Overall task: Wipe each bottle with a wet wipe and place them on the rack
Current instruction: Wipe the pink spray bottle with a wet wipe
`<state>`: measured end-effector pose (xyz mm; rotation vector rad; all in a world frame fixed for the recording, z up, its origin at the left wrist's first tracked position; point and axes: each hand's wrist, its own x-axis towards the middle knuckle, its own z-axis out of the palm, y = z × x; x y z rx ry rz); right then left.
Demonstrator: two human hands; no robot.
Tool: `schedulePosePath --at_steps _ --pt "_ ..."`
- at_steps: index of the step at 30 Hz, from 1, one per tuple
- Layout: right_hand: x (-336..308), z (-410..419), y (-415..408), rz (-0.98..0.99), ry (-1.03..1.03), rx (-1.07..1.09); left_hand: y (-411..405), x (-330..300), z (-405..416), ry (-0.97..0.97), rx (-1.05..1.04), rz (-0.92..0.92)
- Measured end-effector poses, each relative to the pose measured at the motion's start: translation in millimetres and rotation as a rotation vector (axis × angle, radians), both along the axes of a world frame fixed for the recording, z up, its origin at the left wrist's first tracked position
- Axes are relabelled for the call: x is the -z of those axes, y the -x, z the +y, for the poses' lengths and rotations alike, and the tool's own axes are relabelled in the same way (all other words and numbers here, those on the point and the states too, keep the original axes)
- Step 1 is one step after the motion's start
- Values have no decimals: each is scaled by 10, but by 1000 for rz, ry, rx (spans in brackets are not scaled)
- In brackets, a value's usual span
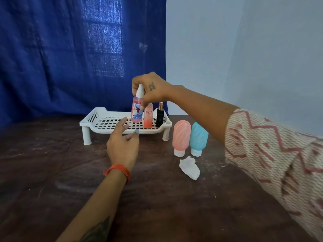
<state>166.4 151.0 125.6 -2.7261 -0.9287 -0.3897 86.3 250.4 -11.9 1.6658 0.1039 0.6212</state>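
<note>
Pink spray bottle [136,109]: upright, pinched at its cap by right hand [150,88], just above white rack [104,122], left of orange bottle [148,117].
Left hand [122,144]: nearer, spread, empty.

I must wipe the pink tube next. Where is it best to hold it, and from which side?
Grip the pink tube around its wide oval body, coming from its left or from above. It stands on its small white cap, so it may tip, and the blue tube stands close on its right, blocking that side.

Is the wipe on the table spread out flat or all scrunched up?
Scrunched up. The wipe lies on the table as a crumpled white lump with folds, in front of the pink tube and blue tube.
</note>
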Motion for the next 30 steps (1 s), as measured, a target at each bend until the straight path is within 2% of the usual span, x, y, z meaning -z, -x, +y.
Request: schedulePosePath --at_steps 15,30 --pt "193 292 -591 105 156 109 -10 -4 -56 47 4 93" --pt "257 277 -673 76 130 112 -30 -3 -37 47 -2 84"
